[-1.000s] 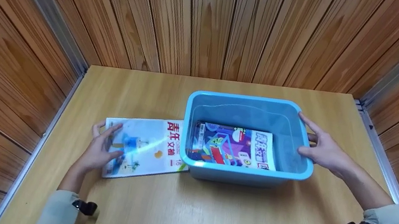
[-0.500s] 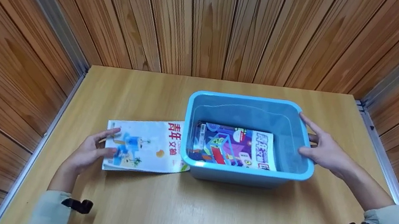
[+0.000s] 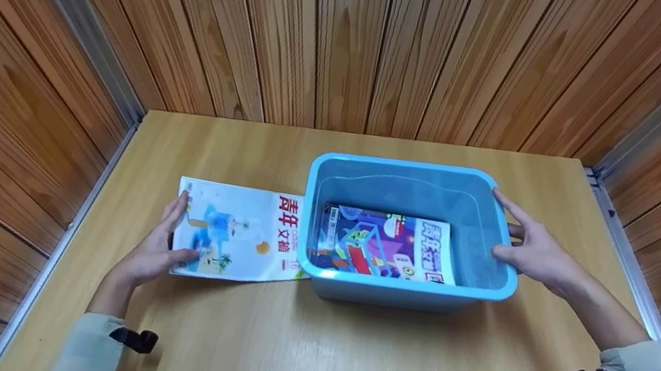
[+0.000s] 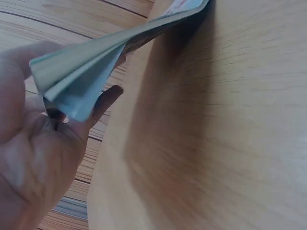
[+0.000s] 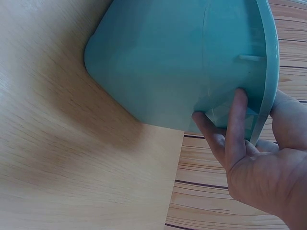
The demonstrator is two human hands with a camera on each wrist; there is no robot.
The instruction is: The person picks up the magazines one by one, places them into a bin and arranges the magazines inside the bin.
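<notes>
A white magazine (image 3: 233, 233) with a blue drawing lies on the wooden table (image 3: 340, 364), its right end against the blue plastic bin (image 3: 415, 166). My left hand (image 3: 156, 247) pinches its left edge, thumb on the cover. In the left wrist view that edge (image 4: 96, 72) is raised off the table between thumb and fingers (image 4: 29, 158). A second, purple magazine (image 3: 388, 243) lies flat inside the bin. My right hand (image 3: 536, 252) grips the bin's right rim, with its fingers (image 5: 230, 129) against the outer wall of the bin (image 5: 182, 62).
Wooden plank walls close the table in at the back and on both sides. Metal strips run along the left and right table edges (image 3: 626, 244). Bare tabletop lies in front of the bin and behind it.
My left hand slid off the cover to the magazine's left edge and took hold of it. The magazine turned squarer to the bin. The right hand stayed on the rim.
</notes>
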